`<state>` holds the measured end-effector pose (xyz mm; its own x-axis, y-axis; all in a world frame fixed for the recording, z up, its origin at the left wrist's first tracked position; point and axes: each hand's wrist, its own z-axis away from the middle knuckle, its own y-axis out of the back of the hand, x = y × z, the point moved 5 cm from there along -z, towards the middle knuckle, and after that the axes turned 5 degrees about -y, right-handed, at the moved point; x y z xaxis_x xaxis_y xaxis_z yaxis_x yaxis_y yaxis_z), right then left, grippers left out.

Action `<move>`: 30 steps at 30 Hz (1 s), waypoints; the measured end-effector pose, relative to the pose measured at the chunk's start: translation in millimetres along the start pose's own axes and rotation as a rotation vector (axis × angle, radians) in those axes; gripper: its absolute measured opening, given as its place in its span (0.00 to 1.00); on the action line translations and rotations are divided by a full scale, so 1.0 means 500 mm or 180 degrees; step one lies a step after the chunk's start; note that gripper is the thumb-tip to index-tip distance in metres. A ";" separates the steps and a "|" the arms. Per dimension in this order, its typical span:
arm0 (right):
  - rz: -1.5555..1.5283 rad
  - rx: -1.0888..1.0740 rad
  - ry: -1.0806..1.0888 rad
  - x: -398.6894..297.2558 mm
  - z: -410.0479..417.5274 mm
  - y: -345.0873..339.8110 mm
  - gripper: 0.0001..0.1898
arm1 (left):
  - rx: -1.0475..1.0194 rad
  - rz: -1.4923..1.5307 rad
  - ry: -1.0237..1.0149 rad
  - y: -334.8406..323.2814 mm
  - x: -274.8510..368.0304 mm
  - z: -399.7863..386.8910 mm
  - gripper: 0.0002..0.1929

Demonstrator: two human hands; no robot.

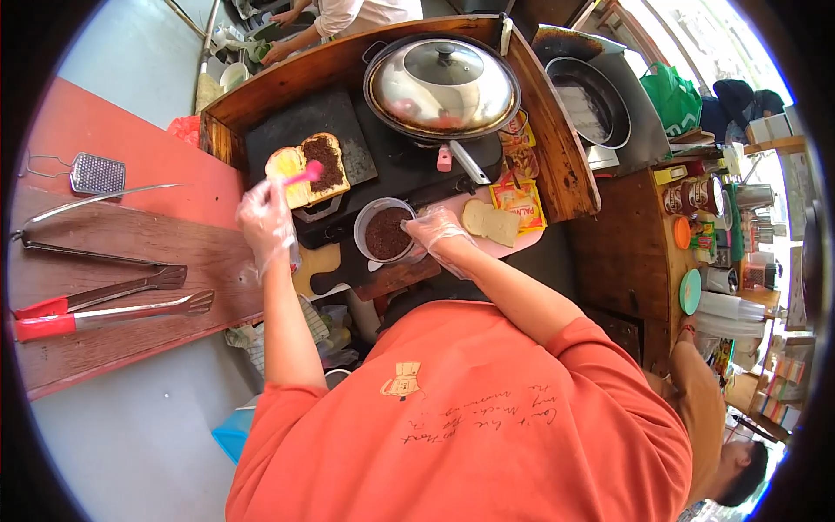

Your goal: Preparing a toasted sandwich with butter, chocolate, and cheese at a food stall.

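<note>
My left hand (265,215), in a clear plastic glove, holds a small pink spoon (302,175), its head blurred, over two bread slices side by side. The left bread slice (283,165) has a yellow spread. Dark brown sprinkles cover most of the right bread slice (325,181). My right hand (438,230), also gloved, grips the rim of a round clear tub (360,236) from its right side. Inside the tub lie dark brown sprinkles (388,235). Plain bread slices (490,222) rest on a pink board (530,240) to the right of my right hand.
A lidded wok (443,85) stands behind the tub on a black stove, its handle (471,164) pointing toward me. Wooden boards (554,124) wall the stove. Red-handled tongs (117,313) and a grater (98,175) lie at left. Other people are at the back and right.
</note>
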<state>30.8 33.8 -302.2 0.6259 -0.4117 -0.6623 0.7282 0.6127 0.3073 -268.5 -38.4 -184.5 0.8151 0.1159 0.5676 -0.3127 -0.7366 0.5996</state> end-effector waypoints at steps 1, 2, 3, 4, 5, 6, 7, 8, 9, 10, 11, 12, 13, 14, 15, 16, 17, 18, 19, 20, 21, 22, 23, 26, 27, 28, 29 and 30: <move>-0.0004 -0.0009 -0.0064 -0.009 0.013 0.008 0.22 | -0.0434 0.0313 0.0593 0.003 0.017 0.019 0.07; 0.0002 -0.0044 -0.0120 -0.016 0.024 0.013 0.22 | -0.0707 0.0628 0.0495 0.010 0.075 0.037 0.08; -0.0012 -0.0031 -0.0118 -0.016 0.029 0.019 0.22 | -0.0991 0.0961 0.0391 0.002 0.130 0.059 0.08; -0.0082 -0.0050 -0.0013 -0.017 0.036 0.023 0.22 | -0.1368 0.0556 -0.0020 -0.010 0.161 0.087 0.10; -0.0153 -0.0067 0.0086 -0.015 0.041 0.027 0.22 | -0.1742 0.0150 -0.0430 -0.028 0.186 0.113 0.12; -0.0149 -0.0089 0.0064 -0.007 0.046 0.029 0.22 | -0.1793 0.0137 -0.0720 -0.039 0.213 0.133 0.13; -0.0402 -0.0133 0.0053 0.001 0.048 0.033 0.20 | -0.1846 0.0130 -0.1007 -0.045 0.240 0.147 0.15; -0.0654 -0.0173 0.0035 0.010 0.051 0.036 0.19 | -0.1861 0.0194 -0.0853 -0.040 0.247 0.148 0.19; -0.1068 -0.0239 0.0058 0.018 0.058 0.041 0.17 | -0.1734 0.0442 -0.0616 -0.039 0.245 0.143 0.20; -0.1268 -0.0221 0.0053 0.015 0.078 0.055 0.15 | -0.1369 0.0634 -0.0444 -0.038 0.233 0.136 0.19; -0.1469 -0.0189 0.0046 0.016 0.100 0.070 0.14 | -0.1007 0.0828 -0.0270 -0.038 0.217 0.131 0.18; -0.1478 -0.0151 0.0023 0.028 0.113 0.083 0.14 | -0.0749 0.1092 -0.0080 -0.045 0.202 0.126 0.17; -0.1666 -0.0086 0.0031 0.043 0.127 0.101 0.13 | -0.0900 0.1172 0.0350 -0.061 0.174 0.132 0.15; -0.1860 -0.0001 0.0044 0.059 0.143 0.122 0.13 | -0.1196 0.0781 0.0365 -0.070 0.140 0.145 0.15; -0.1321 0.0105 0.0032 0.098 0.145 0.150 0.13 | -0.1508 0.0465 0.0312 -0.094 0.107 0.158 0.14; -0.1368 0.0179 0.0035 0.103 0.171 0.174 0.14 | -0.1556 0.0464 -0.0003 -0.108 0.078 0.179 0.14; -0.1439 0.0303 0.0033 0.114 0.204 0.202 0.14 | -0.1607 0.0503 -0.0355 -0.119 0.068 0.203 0.14; -0.1731 0.0414 0.0074 0.161 0.218 0.231 0.13 | -0.2023 0.0144 -0.0305 -0.124 0.076 0.224 0.14; -0.2128 0.0512 -0.0094 0.143 0.282 0.270 0.13 | -0.2260 0.0099 -0.0504 -0.127 0.094 0.241 0.13; -0.2310 0.0752 -0.0020 0.175 0.312 0.310 0.12 | -0.2475 0.0225 -0.0672 -0.139 0.118 0.263 0.12; -0.2477 0.0902 0.0076 0.204 0.339 0.344 0.12 | -0.2658 0.0265 -0.0805 -0.134 0.129 0.281 0.11; -0.2612 0.1058 0.0044 0.226 0.368 0.379 0.12 | -0.2856 0.0332 -0.0965 -0.149 0.107 0.321 0.10; -0.2732 0.1188 0.0013 0.248 0.398 0.414 0.12 | -0.3041 0.0379 -0.1105 -0.174 0.088 0.353 0.09; -0.3228 0.2188 0.0217 0.331 0.497 0.522 0.11 | -0.3870 0.0428 -0.1427 -0.198 0.179 0.378 0.07; -0.3304 0.2469 0.0204 0.360 0.515 0.561 0.10 | -0.4047 0.0520 -0.1408 -0.202 0.191 0.384 0.07; -0.3428 0.2721 0.0221 0.393 0.530 0.599 0.10 | -0.4163 0.0604 -0.1356 -0.212 0.193 0.391 0.06; -0.3546 0.2959 0.0243 0.424 0.542 0.638 0.09 | -0.4172 0.0610 -0.1436 -0.222 0.199 0.388 0.06; -0.3588 0.3199 0.0392 0.447 0.555 0.676 0.09 | -0.4214 0.0537 -0.1570 -0.230 0.211 0.386 0.07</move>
<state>494.3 -38.0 -156.8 -0.3617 -0.2487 -0.8985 0.7109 -0.6971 -0.0932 -52.5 -70.0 -302.3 0.7204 -0.3521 0.5975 -0.4154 0.4708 0.7783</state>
